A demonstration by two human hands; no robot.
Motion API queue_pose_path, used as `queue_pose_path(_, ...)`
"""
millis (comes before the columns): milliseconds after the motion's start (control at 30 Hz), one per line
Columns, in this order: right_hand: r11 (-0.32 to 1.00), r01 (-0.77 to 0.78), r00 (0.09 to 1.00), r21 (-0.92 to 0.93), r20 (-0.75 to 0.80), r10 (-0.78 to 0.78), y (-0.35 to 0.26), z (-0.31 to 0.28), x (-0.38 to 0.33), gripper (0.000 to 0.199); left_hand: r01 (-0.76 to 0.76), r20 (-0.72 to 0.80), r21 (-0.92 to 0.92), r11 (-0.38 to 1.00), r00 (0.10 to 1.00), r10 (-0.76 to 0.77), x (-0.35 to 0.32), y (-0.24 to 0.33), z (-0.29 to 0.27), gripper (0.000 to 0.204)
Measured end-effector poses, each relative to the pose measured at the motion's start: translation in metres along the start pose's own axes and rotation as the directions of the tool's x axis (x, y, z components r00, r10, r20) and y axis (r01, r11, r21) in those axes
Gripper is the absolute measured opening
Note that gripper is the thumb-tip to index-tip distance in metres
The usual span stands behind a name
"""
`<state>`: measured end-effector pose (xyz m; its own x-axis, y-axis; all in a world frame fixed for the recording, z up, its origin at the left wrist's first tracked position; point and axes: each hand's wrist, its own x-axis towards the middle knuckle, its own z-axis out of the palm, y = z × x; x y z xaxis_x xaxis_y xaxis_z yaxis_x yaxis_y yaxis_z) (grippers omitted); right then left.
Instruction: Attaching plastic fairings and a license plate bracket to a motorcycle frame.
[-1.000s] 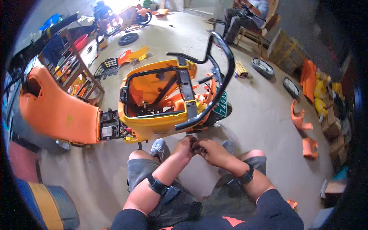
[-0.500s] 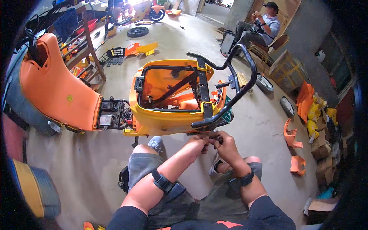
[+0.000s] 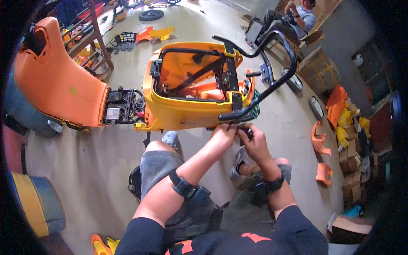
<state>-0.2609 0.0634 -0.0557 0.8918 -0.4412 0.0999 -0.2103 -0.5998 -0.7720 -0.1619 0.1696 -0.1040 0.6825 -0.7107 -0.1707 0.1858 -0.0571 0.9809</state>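
A partly stripped scooter stands crosswise before me, with a yellow-orange rear body shell (image 3: 182, 115) open at the top. A black tubular grab rail (image 3: 293, 63) is fixed to its right end. Just under the shell's near lower edge, my left hand (image 3: 224, 133) has its fingers bent and closed; whatever they grip is hidden. Close by on the right, my right hand (image 3: 253, 140) is closed in a pinch, with a small dark thing (image 3: 250, 134) at the fingers, too small to name. Behind the hands, a green plate (image 3: 255, 102) shows at the scooter's rear.
Left of the shell are exposed electrical parts (image 3: 117, 106) and an orange front panel (image 3: 63, 80). Orange covers (image 3: 324, 174) lie on the floor at right, near cardboard boxes (image 3: 350, 159). A seated person (image 3: 299, 19) is at far right; a loose tyre (image 3: 151, 15) lies far back.
The whole scene sits higher in the picture as my head has tilted. My hands, still at the shell's lower edge, are slightly farther apart, and the dark thing by my right fingers shows more.
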Motion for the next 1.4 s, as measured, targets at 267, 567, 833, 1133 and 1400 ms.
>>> queue_pose_path(267, 0.963, 0.229, 0.973, -0.144, -0.002, -0.232, -0.044, -0.031, 0.021, 0.014, 0.155, 0.109, -0.368, 0.917, 0.986, -0.123, -0.006, 0.029, 0.004, 0.029)
queue_pose_path(567, 0.873, 0.305, 0.942, -0.380, -0.016, -0.336, -0.072, -0.047, 0.075, 0.012, 0.244, 0.028, -0.455, 0.857, 0.965, -0.260, 0.008, 0.018, 0.014, 0.037)
queue_pose_path(833, 0.764, 0.429, 0.888, -0.482, 0.072, -0.453, -0.064, -0.035, 0.101, 0.013, 0.206, -0.031, -0.428, 0.880, 0.970, -0.242, 0.009, 0.018, 0.015, 0.036)
queue_pose_path(1133, 0.719, 0.382, 0.917, -0.581, 0.141, -0.373, -0.067, -0.031, 0.103, 0.013, 0.160, -0.033, -0.425, 0.891, 0.981, -0.192, 0.010, 0.015, 0.015, 0.035)
queue_pose_path(1400, 0.621, 0.397, 0.881, -0.675, 0.091, -0.464, -0.061, -0.027, 0.103, 0.018, 0.225, 0.065, -0.356, 0.907, 0.974, -0.216, 0.018, -0.001, 0.012, 0.035)
